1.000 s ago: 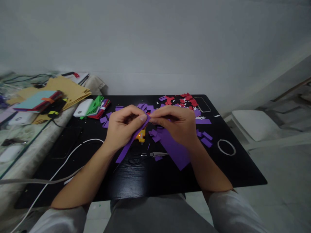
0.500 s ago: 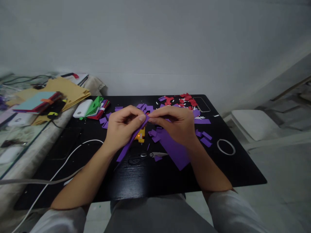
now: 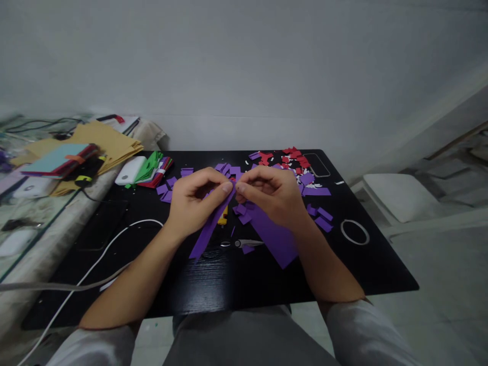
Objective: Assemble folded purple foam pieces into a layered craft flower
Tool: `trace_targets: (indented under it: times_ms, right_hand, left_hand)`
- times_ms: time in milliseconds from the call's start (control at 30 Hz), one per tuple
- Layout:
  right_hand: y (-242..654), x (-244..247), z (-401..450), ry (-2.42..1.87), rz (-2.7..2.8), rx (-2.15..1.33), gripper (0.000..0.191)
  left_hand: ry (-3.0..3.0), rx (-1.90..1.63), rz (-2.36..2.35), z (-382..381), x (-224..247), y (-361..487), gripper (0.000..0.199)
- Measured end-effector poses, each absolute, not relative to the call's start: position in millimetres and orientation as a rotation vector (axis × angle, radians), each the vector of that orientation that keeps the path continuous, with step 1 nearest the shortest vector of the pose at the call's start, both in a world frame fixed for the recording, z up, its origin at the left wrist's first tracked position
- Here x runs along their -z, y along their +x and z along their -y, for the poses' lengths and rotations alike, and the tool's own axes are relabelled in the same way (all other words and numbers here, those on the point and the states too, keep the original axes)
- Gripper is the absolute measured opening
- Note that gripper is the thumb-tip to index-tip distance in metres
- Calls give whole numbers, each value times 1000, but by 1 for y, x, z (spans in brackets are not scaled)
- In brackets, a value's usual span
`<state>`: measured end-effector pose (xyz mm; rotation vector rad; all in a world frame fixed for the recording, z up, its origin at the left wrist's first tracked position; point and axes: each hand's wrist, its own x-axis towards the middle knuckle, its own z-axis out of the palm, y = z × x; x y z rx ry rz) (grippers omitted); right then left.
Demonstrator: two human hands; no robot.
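My left hand (image 3: 198, 199) pinches the upper end of a long purple paper strip (image 3: 209, 231), which slants down toward the near side of the table. Opposite it, my right hand (image 3: 270, 192) has thumb and forefinger closed at the same end of the strip, the fingertips almost meeting the left ones. Beneath the hands lies a yellow tool (image 3: 223, 215), mostly covered. A large purple paper sheet (image 3: 272, 239) rests under my right wrist. Nearer to me are scissors (image 3: 249, 243), their handles dim against the black top.
Small purple pieces (image 3: 323, 218) and red scraps (image 3: 293, 157) litter the black table (image 3: 213, 290). A white ring (image 3: 355, 232) sits at the right. On the left are green paper (image 3: 150, 168), a white cable (image 3: 102, 254), a dark phone-like slab (image 3: 101, 226) and brown envelopes (image 3: 102, 142).
The strip's lower end has swung slightly right and turned to show more of its face. My right hand has drawn a little right, its fingers curling more. The yellow tool is more covered.
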<state>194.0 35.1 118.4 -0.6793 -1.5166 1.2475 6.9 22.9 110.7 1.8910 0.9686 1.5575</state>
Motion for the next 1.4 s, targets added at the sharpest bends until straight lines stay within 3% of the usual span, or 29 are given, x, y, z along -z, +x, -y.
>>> trace_targets:
  times_ms: [333, 600, 867, 1400]
  right_hand:
    - [195, -116, -35, -684, 1593, -1198, 17]
    - [192, -116, -40, -743, 1454, -1176, 20]
    - [194, -116, -41, -770, 1408, -1175, 19]
    - [195, -117, -44, -824, 1452, -1163, 30]
  left_hand:
    - [1834, -1565, -943, -24, -112, 7, 12]
    - [1669, -1393, -984, -26, -111, 9, 21]
    - [1585, -1372, -1009, -27, -110, 7, 10]
    - [1581, -1194, -1027, -23, -113, 10, 15]
